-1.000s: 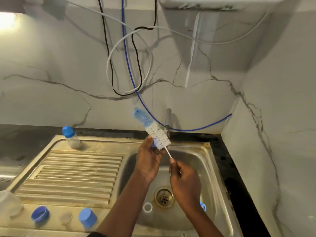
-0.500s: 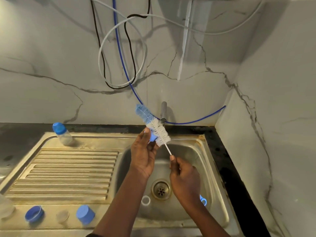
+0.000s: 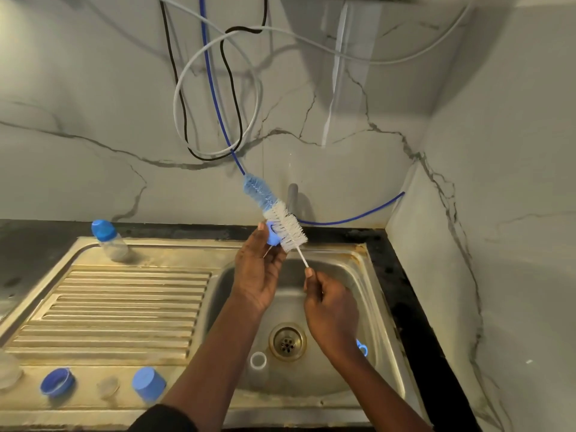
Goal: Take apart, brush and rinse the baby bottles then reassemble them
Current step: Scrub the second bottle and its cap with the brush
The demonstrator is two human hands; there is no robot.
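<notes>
Over the steel sink, my right hand pinches the thin white handle of a bottle brush with white and blue bristles. My left hand holds a small blue part against the white bristles. A capped baby bottle stands at the back of the draining board. A clear bottle lies in the basin beside the drain. A blue ring shows behind my right wrist.
On the front ledge sit a blue collar, a clear teat and a blue cap. A clear piece is at the far left. The grey tap and hanging cables are on the wall behind.
The brush has shifted slightly between my hands, its handle drawn a little further out. The hands stay above the basin; the camera has tilted a bit.
</notes>
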